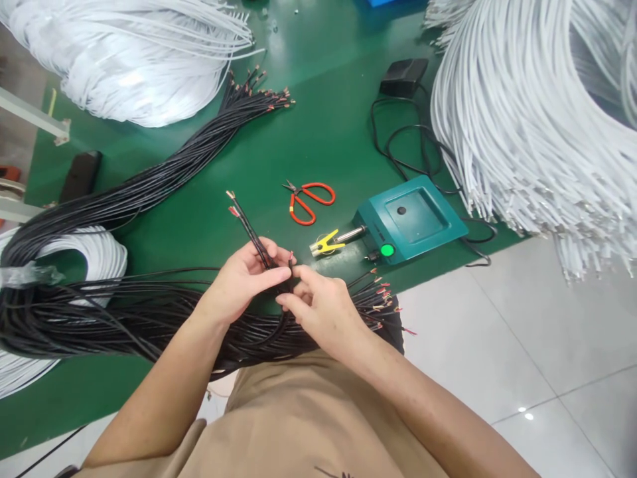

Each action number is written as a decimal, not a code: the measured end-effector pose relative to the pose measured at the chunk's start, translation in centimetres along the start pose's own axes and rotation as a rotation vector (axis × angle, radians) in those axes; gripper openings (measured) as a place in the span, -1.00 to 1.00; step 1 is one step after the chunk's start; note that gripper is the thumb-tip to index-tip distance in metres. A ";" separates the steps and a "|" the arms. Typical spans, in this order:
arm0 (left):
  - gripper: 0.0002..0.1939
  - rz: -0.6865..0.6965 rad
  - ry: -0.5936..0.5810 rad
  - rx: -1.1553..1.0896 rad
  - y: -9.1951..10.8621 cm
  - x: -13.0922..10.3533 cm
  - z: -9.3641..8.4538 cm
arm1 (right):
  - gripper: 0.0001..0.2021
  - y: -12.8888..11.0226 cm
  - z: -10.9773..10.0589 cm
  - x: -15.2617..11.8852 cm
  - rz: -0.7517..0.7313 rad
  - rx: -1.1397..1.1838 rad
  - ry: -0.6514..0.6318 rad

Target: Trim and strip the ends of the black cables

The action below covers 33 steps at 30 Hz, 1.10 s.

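Several black cables with bared, coloured wire ends stick up out of my left hand, whose fingers are wrapped round them. My right hand meets it from the right, its thumb and fingers pinching a black cable that shows a red wire tip. Below both hands, a thick bundle of black cables runs across the table edge against my body. Its stripped ends fan out to the right of my right wrist. How the fingers overlap on the cables is partly hidden.
Red-handled scissors lie beyond my hands. To their right is a teal machine with a yellow clip; a black pedal lies behind. White cable piles flank the green table. More black cables stretch along the left.
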<state>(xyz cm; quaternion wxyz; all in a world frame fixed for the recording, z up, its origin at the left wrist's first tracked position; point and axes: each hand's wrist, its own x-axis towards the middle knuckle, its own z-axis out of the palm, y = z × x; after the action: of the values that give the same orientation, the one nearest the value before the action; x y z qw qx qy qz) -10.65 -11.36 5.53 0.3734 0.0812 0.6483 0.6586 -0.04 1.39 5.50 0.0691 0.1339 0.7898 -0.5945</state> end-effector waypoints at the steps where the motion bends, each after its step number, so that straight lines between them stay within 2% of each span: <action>1: -0.69 0.012 0.001 0.004 -0.1 -0.1 0.1 | -0.93 0.0 0.0 0.1 0.003 0.002 0.008; 10: -0.67 0.112 0.093 0.068 -0.1 -0.1 1.1 | -0.98 0.4 0.2 0.3 0.014 0.077 -0.003; 19: -0.68 0.214 0.169 0.163 -0.4 0.0 1.8 | -0.93 0.5 0.5 0.7 0.024 0.138 -0.040; 33: -0.72 0.145 0.209 0.099 -0.1 0.3 1.9 | -0.91 0.3 0.0 0.5 0.023 0.126 -0.059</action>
<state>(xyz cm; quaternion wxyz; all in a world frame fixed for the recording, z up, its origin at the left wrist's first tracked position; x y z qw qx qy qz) -9.73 -9.64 5.60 0.2508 0.0773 0.7075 0.6561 -0.41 1.50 5.12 0.0907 0.1291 0.7469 -0.6460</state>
